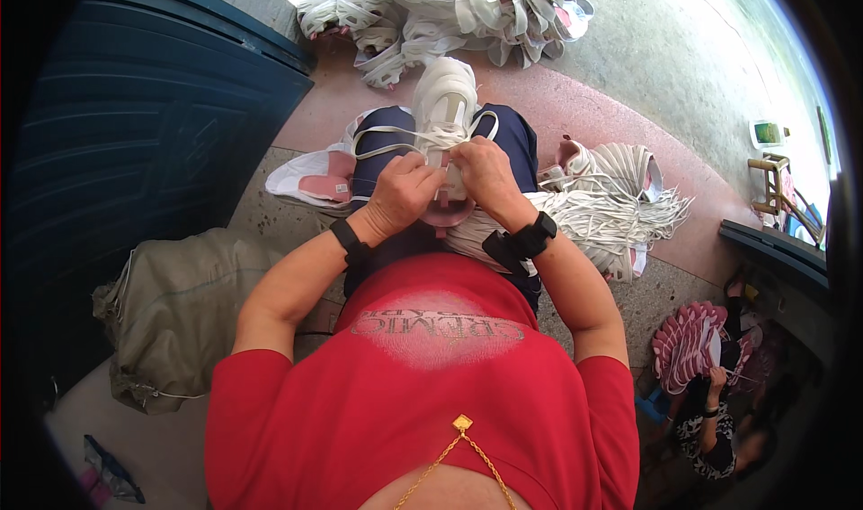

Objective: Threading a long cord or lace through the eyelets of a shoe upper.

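A white-and-beige sneaker [447, 92] lies across my lap, toe pointing away from me, with its pink-lined heel opening toward me. Loose loops of an off-white shoelace [382, 131] spread to both sides over its tongue. My left hand [404, 191] is closed at the left side of the lacing, fingertips pinching the shoelace. On the other side my right hand [490, 176] pinches the lace close to the left fingertips. The fingers partly hide the eyelets. Beside my right thigh lies a thick bundle of off-white laces [602, 218].
A big heap of white shoe uppers [449, 11] lies ahead on the floor. More uppers [310, 182] are by my left leg and others [620, 168] at the right. A blue door [162, 106] and a stuffed sack [193, 308] stand left. At lower right, another person's hand [716, 377] touches pink uppers [688, 344].
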Available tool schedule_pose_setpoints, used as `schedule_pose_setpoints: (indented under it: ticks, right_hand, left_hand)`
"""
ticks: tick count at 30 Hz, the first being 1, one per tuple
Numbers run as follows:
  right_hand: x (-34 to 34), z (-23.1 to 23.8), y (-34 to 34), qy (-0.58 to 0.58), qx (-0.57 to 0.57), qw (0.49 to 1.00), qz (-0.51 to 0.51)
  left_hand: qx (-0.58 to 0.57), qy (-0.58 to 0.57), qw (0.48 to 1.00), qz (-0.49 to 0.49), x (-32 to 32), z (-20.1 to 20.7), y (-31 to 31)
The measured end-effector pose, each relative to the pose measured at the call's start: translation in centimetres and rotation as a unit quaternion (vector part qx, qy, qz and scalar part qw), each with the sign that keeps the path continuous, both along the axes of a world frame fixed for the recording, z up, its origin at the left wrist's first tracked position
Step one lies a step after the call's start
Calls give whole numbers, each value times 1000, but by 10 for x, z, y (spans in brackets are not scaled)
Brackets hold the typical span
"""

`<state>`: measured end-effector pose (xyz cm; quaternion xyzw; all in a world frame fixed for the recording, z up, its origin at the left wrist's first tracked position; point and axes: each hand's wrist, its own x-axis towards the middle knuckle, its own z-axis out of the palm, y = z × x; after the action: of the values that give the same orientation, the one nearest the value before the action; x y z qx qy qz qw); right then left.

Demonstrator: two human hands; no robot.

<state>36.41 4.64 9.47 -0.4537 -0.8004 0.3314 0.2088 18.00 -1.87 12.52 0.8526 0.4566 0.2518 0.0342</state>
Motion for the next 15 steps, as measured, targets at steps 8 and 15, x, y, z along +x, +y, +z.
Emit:
schedule_pose_setpoints:
  ticks: [8, 15]
  right_hand:
    - [-7, 0, -4, 70, -30, 997, 5]
    - [0, 5, 3, 92, 14, 994, 51]
  left_hand:
    - [-8, -14, 1000, 5, 0, -1, -1]
    - [-80, -134, 985, 70, -12, 6, 21]
